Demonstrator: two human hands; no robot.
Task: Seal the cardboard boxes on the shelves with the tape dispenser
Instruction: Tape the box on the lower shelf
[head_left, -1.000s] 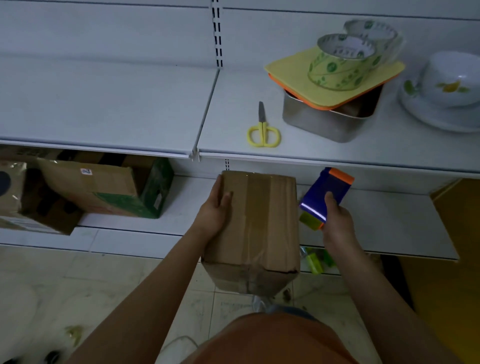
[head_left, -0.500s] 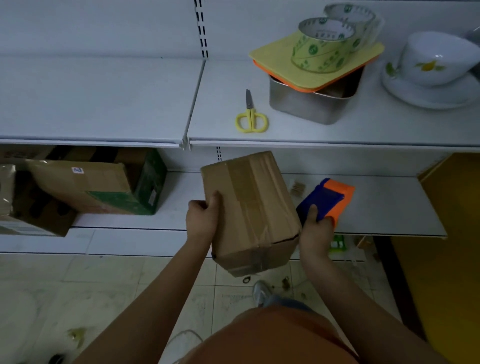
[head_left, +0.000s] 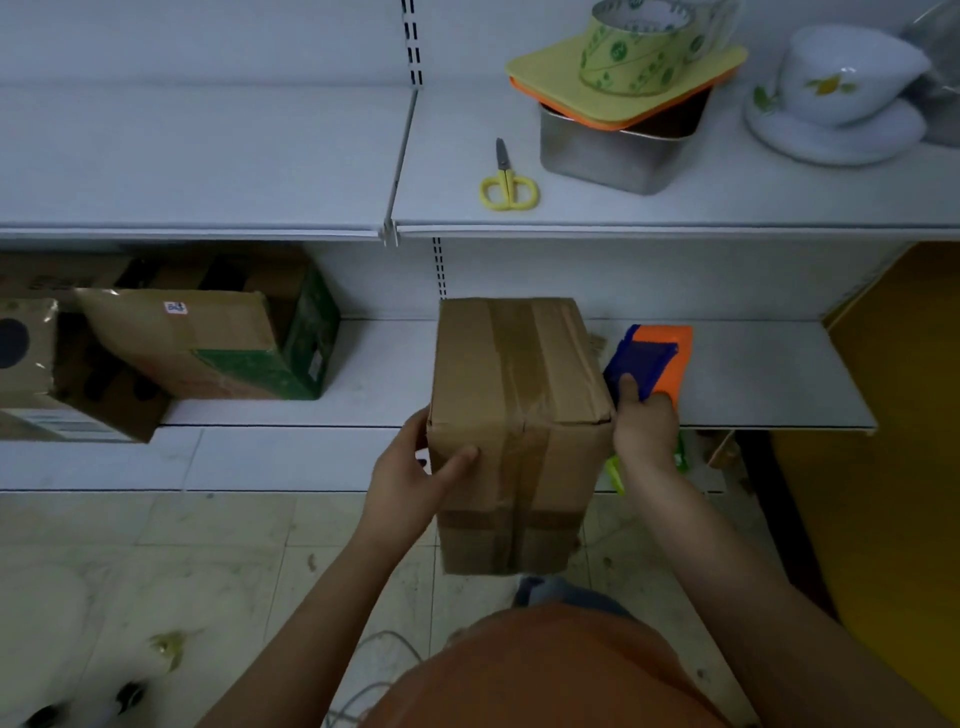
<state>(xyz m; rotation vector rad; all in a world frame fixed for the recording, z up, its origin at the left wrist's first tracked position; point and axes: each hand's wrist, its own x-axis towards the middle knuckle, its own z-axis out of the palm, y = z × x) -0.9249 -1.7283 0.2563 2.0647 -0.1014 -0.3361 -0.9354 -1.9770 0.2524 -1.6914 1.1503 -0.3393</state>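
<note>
The scene is dim with a cool bluish cast. The upper shelf (head_left: 208, 156) catches the most light and throws deep shadow over the boxes (head_left: 208, 343) beneath it. Shelf edges bow from wide-angle distortion. The floor (head_left: 156, 571) at bottom left is blurred.

Both bare forearms reach forward from the body, elbows bent. The left hand (head_left: 410, 475) curls round the near left edge of the box (head_left: 519, 415), thumb laid across its front. The right hand (head_left: 644, 426) grips the tape dispenser (head_left: 652, 361), thumb pointing up along it.
</note>
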